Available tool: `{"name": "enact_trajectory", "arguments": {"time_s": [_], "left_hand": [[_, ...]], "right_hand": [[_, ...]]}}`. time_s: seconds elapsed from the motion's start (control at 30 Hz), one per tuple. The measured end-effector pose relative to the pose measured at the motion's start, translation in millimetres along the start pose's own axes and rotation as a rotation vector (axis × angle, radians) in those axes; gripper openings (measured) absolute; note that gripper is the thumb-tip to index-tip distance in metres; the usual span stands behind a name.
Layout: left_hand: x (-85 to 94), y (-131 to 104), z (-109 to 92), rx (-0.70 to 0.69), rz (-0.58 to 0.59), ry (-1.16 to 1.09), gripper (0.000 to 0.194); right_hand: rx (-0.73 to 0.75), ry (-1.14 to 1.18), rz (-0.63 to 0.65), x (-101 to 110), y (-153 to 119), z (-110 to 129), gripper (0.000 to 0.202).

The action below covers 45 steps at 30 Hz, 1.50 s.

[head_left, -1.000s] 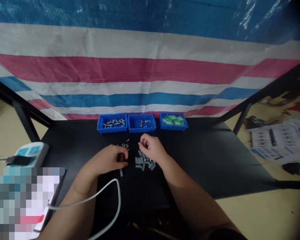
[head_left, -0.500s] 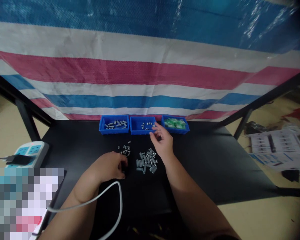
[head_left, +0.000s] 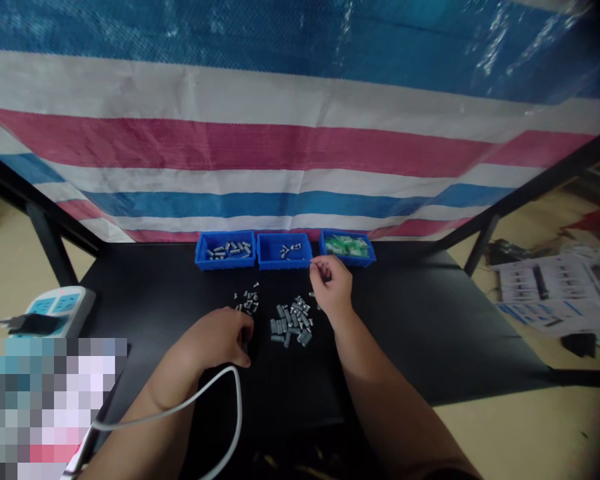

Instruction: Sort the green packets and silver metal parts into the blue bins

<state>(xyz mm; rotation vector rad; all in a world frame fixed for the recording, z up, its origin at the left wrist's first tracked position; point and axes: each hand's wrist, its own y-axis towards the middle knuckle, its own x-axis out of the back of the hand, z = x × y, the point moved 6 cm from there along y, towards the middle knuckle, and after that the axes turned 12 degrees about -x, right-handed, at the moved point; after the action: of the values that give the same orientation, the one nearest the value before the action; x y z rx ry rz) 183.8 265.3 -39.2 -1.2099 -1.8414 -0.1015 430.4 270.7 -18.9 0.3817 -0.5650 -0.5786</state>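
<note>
My left hand [head_left: 225, 338] rests on the black table with curled fingers, a gap showing between thumb and index finger; I see nothing held there. Just beyond it lies a loose group of small silver screws [head_left: 250, 302]. My right hand [head_left: 333, 283] hovers by the front right corner of the middle blue bin [head_left: 275, 265], its thumb and fingertips pinched together; anything between them is too small to make out. Inside that bin are several small screws [head_left: 293, 249]. Between my hands lies a heap of grey metal pieces [head_left: 291, 323] mixed with small silver ones.
The left blue bin [head_left: 225, 265] holds short metal cylinders, the right blue bin [head_left: 349, 259] green-and-clear packets. At left are a power strip [head_left: 73, 303] and a blurred-out flat object [head_left: 55, 407]. A white cable [head_left: 237, 413] loops over my left forearm. Striped sheeting [head_left: 300, 147] hangs behind.
My right hand has drawn back from over the middle bin toward me and right, its fingers closing. Screws in that bin now lie more bunched. My left hand has barely moved.
</note>
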Motion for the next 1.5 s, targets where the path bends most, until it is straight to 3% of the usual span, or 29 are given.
{"name": "enact_trajectory", "arguments": {"time_s": [0.13, 0.37, 0.63, 0.73, 0.93, 1.03, 1.13, 1.2, 1.33, 1.5], "left_hand": [[0.0, 2, -2, 0.008, -0.033, 0.019, 0.021], [4.4, 6, -3, -0.078, -0.128, -0.010, 0.021], [20.4, 3, -7, -0.227, -0.312, -0.110, 0.011], [29.9, 6, 8, -0.238, -0.526, -0.274, 0.015], [43.6, 10, 61, -0.129, -1.127, -0.738, 0.031], [47.5, 5, 77, -0.091, -1.364, -0.819, 0.033], [51.0, 0, 85, -0.128, -1.526, -0.839, 0.036], [52.2, 1, 88, -0.153, -1.543, -0.835, 0.041], [51.4, 8, 90, -0.169, -1.456, -0.902, 0.050], [55.2, 2, 80, -0.219, -1.410, -0.925, 0.030]], "right_hand": [[-0.099, -0.017, 0.022, 5, 4, -14, 0.010], [-0.243, -0.142, 0.183, 14, 14, -36, 0.014], [-0.335, -0.344, 0.554, 12, 9, -51, 0.011], [-0.389, -0.403, 0.627, 16, 6, -56, 0.014], [-0.534, -0.303, 0.822, 11, -11, -64, 0.022], [-0.502, -0.297, 0.821, 7, -12, -59, 0.016], [-0.443, -0.290, 0.783, 5, -10, -55, 0.010], [-0.414, -0.276, 0.769, 3, -10, -54, 0.007], [-0.391, -0.302, 0.763, 0, -10, -54, 0.005], [-0.351, -0.325, 0.734, -2, -8, -49, 0.004]]}}
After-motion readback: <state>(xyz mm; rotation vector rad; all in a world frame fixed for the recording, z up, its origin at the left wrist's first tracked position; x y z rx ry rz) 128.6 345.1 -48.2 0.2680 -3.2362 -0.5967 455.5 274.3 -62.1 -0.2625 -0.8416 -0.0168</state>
